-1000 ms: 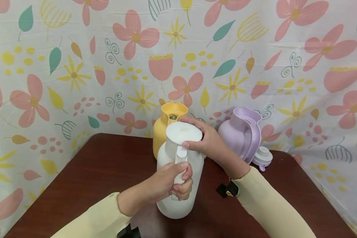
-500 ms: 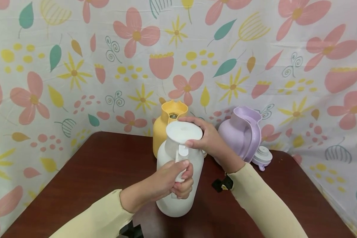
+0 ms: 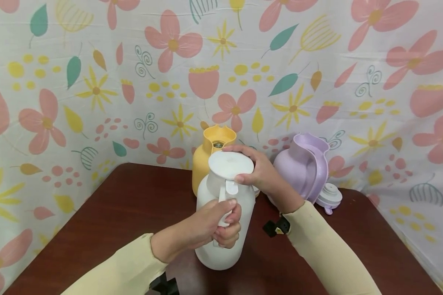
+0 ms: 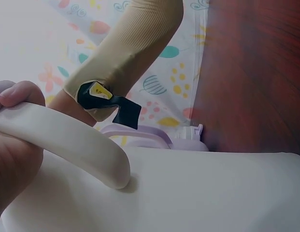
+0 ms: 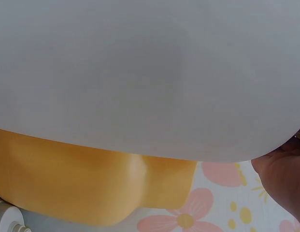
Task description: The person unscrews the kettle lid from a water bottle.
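The left hand [image 3: 215, 225] is wrapped round the handle [image 4: 72, 140] of a white vacuum jug [image 3: 246, 209], its thumb lying along the top and its fingers curled beneath. The right hand [image 3: 260, 170], above and beyond the left, grips the jug's round white lid [image 3: 230, 164] from the side — thumb at the near edge, fingers reaching over to the far side. The jug is directly in front of the hands, upright on the dark reddish-brown surface [image 3: 133, 213], with the lid on its neck. Just beyond the right hand's fingers is a yellow vacuum jug [image 3: 201, 164], open-mouthed and partly hidden by the white one. To the right of the right hand is a lilac vacuum jug [image 3: 293, 168], its mouth open too, and a white-and-lilac stopper [image 3: 329, 196] lies just beside it. Pale yellow sleeves [image 3: 114, 262] cover both forearms, with a black mount [image 3: 277, 226] near each wrist. Beyond the hands hangs a floral cloth [image 3: 170, 94] — pink blossoms, yellow flowers, green leaves.
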### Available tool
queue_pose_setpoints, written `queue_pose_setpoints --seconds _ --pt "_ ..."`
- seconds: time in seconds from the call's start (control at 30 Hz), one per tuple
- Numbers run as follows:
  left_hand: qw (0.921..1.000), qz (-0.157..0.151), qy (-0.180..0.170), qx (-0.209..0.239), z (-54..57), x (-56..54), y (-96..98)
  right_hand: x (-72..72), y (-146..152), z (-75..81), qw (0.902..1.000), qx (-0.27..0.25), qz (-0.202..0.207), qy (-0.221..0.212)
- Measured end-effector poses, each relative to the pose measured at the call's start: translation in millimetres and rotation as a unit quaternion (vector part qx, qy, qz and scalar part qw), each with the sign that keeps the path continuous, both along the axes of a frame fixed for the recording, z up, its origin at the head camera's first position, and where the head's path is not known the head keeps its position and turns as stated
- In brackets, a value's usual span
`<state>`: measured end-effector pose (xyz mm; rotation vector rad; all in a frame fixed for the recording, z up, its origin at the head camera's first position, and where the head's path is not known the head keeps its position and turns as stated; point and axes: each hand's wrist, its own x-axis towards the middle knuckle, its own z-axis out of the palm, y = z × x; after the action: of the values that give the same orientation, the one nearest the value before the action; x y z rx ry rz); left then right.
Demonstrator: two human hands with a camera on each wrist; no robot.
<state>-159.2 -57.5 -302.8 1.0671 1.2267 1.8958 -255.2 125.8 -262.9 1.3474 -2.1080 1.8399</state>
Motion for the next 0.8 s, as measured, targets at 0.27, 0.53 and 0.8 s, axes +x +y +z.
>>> queue_pose_setpoints --seconds 0.27,0.53,0.8 --pt "0.9998 -0.021 0.004 -0.002 0.7 -4.4 -4.5 -4.0 -2 -2.3 0.9993 -0.017 0.031 0.013" --pt "0.9998 -0.018 -0.001 -0.006 -0.8 -4.8 -5.0 -15.5 -4 -8.3 0.996 -0.02 0.086 0.016" --pt "1.0 -0.004 -0.007 -0.001 -0.3 -1.9 -5.5 15.8 0 -2.9 0.9997 0.02 -0.004 -0.013"
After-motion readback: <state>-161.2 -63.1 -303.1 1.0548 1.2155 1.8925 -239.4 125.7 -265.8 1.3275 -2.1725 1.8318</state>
